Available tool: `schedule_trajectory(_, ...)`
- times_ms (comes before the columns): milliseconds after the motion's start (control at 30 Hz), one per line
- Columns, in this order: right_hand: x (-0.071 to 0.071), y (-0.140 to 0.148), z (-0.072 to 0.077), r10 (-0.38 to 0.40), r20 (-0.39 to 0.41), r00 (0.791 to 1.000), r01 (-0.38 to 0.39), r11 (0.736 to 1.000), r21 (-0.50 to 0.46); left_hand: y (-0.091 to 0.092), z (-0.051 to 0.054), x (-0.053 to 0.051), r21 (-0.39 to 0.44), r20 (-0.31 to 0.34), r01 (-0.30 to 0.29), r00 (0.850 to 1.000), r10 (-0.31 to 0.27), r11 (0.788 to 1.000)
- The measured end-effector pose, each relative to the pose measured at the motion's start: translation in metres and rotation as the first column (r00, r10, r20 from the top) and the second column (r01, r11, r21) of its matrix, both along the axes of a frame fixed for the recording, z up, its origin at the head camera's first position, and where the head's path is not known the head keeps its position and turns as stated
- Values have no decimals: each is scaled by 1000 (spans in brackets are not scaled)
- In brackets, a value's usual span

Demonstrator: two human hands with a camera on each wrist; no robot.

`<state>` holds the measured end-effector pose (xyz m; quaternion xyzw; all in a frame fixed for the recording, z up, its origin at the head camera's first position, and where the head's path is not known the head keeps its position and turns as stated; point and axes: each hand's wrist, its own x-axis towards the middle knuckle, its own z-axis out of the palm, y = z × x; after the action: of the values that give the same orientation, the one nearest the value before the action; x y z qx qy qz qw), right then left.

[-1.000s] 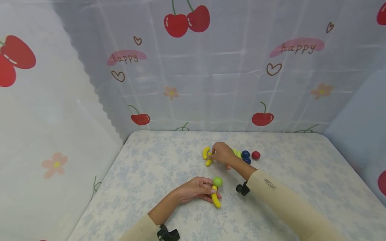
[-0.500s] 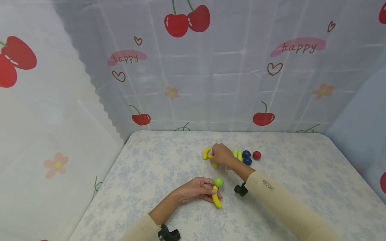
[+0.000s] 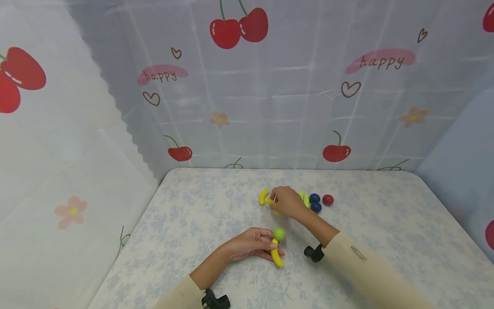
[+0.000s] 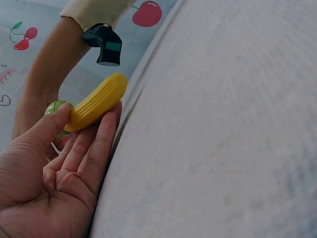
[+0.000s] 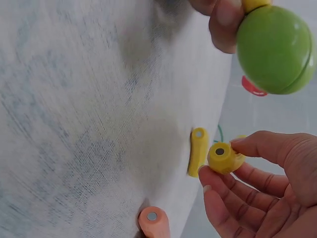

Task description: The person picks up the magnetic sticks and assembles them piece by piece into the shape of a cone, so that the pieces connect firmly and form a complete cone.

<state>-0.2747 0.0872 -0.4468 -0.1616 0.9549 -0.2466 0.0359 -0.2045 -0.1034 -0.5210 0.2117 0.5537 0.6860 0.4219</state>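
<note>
My left hand [image 3: 251, 244] pinches a yellow curved piece [image 3: 276, 257] between thumb and fingers, with a green ball [image 3: 279, 234] against its far end. Farther back, my right hand [image 3: 287, 201] pinches another yellow curved piece [image 3: 269, 201], partly hidden by the fingers. A third yellow piece [image 3: 263, 197] lies just left of it. The right wrist view shows a round grey spot on the end of the pinched yellow piece [image 5: 225, 157], the loose yellow piece [image 5: 198, 151] beyond it and the green ball [image 5: 275, 49] at the top.
Right of my right hand lie light green pieces [image 3: 306, 200], two dark blue balls [image 3: 314, 198] and a red ball [image 3: 328, 200]. An orange-pink piece [image 5: 154, 223] shows low in the right wrist view. Patterned curtains [image 3: 270, 124] stand behind the table [image 3: 200, 201].
My right hand has shifted the yellow piece it pinches slightly to the right and turned it beside the loose one. My left hand stays in place with its yellow piece and the green ball.
</note>
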Motion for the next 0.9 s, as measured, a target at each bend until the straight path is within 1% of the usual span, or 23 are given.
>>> schedule_trajectory(133, 11, 5, 3, -12, -10, 1000, 12, 1000, -13, 0, -1, 0, 0, -3, 6, 1000, -6, 1000)
schedule_trajectory(433, 38, 21, 6, -7, -39, 999, 1, 988, -154, -1, -2, -1, 12, -17, 16, 1000, -15, 1000)
schedule_trajectory(500, 44, 26, 5, -1, -60, 998, -9, 984, -176, -1, -2, -1, 14, -16, 18, 1000, -18, 1000)
schedule_trajectory(667, 58, 36, 1, -2, -86, 996, -18, 973, -231, -1, -3, -1, 15, -13, 20, 1000, -19, 1000)
schedule_trajectory(733, 63, 40, -1, -8, -77, 997, -12, 967, -255, -1, -3, -1, 15, -13, 19, 1000, -19, 1000)
schedule_trajectory(900, 73, 49, -6, 5, -61, 998, -23, 952, -304, -1, -3, -2, 17, -11, 19, 1000, -19, 1000)
